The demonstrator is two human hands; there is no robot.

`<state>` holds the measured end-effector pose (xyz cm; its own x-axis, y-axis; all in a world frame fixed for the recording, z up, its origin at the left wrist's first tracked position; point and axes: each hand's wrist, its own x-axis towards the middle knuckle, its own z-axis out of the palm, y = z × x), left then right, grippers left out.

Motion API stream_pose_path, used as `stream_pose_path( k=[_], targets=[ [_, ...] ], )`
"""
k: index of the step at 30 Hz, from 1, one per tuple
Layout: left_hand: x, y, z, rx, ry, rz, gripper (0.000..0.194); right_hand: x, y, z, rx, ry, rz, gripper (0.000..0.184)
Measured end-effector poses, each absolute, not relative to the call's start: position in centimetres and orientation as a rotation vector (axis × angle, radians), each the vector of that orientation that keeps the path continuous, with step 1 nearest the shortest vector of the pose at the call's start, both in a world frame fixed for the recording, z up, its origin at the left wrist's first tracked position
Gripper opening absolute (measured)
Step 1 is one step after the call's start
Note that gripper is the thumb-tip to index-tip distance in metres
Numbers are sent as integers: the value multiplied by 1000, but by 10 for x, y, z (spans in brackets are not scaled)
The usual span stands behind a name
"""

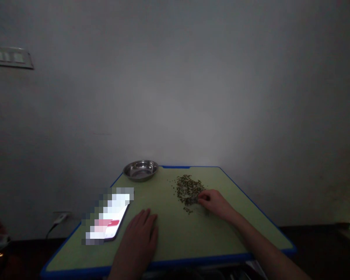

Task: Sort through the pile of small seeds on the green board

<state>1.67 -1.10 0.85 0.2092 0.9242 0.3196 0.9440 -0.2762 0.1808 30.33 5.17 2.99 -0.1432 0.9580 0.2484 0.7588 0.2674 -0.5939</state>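
Note:
My right hand (pixel 214 203) is closed in a pinch at the near right edge of a spread of small dark brown-green grains (pixel 188 187). A small greyish thing (pixel 193 200) shows at its fingertips among the grains; its kind is too dim to make out. To the left, my left hand (pixel 141 233) lies flat on the pale green table (pixel 175 241), fingers stretched forward and holding nothing. Beside it on the left is a phone (pixel 121 217) with a lit screen, partly blurred out. A few stray grains lie just in front of the main spread.
A shallow steel bowl (pixel 140 171) stands at the table's back left corner. The table has a blue rim (pixel 251 198) and its far side is near a grey wall (pixel 175 97). A switch panel (pixel 10 57) and a plugged-in cable (pixel 58 221) are on the left.

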Motion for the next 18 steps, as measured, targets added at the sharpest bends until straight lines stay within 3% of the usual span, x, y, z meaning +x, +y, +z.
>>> stream_pose_path(
  k=[18],
  targets=[
    [16,-12,10,-2394,-1840,-610,39,265,54,43,-1473,-2162,329,20]
  ],
)
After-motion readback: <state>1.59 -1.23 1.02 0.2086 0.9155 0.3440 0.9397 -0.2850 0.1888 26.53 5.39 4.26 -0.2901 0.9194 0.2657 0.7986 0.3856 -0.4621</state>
